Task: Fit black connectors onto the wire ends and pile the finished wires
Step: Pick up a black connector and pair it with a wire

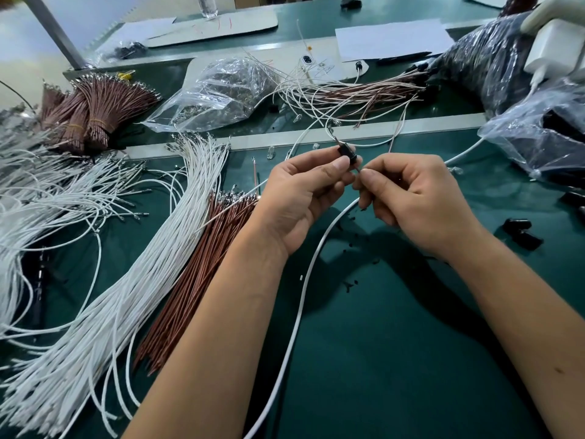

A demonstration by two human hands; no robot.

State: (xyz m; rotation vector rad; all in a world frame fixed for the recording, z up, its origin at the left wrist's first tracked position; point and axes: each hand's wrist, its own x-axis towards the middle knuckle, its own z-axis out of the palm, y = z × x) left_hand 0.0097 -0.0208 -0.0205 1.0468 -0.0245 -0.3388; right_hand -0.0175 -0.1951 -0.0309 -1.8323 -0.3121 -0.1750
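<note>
My left hand pinches a small black connector between thumb and fingertips above the green mat. My right hand pinches a thin wire end right at the connector's lower side. A metal terminal pokes out of the connector's top. A fan of loose white wires and a bundle of brown wires lie to the left of my hands. A pile of wires with black connectors on them lies beyond my hands, at the back right.
Loose black connectors lie at the right. A thick white cable runs under my hands. A clear bag of terminals, banded brown wire bundles, dark plastic bags, paper sheets and a white charger are at the back.
</note>
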